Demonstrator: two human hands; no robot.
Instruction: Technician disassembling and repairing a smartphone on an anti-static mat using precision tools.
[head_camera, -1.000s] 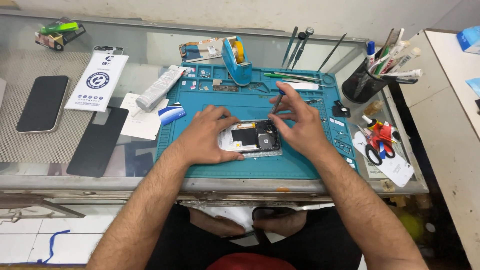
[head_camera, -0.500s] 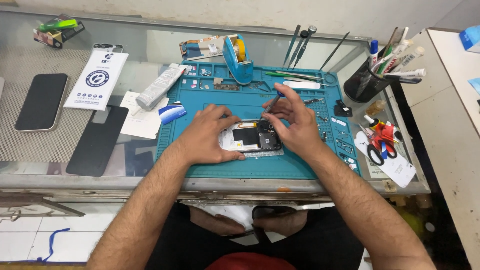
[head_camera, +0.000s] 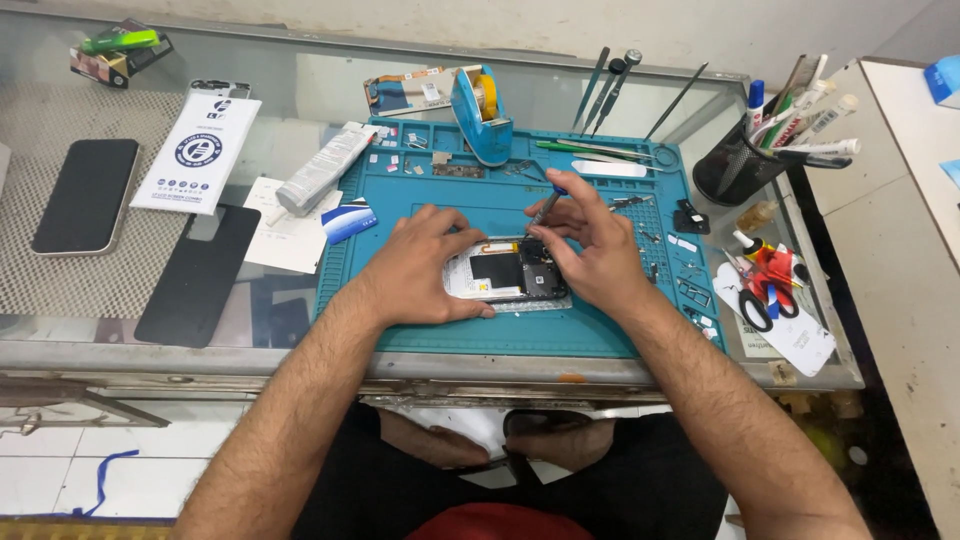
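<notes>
Head view: left hand (head_camera: 425, 268) steadies opened phone (head_camera: 505, 275); right hand (head_camera: 590, 250) seemingly holds screwdriver (head_camera: 547, 207).

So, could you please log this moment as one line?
left hand: steadies phone | right hand: screwdriver on phone | surface: blue mat

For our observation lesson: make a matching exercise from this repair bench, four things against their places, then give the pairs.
Things:
1. opened phone
2. tape dispenser
3. scissors
4. black pen cup

Places:
A. right of the mat, on a white card
B. far edge of the blue mat
C. under both hands, mid-mat
D. beyond the mat's far right corner

Pairs: 1-C, 2-B, 3-A, 4-D
</notes>
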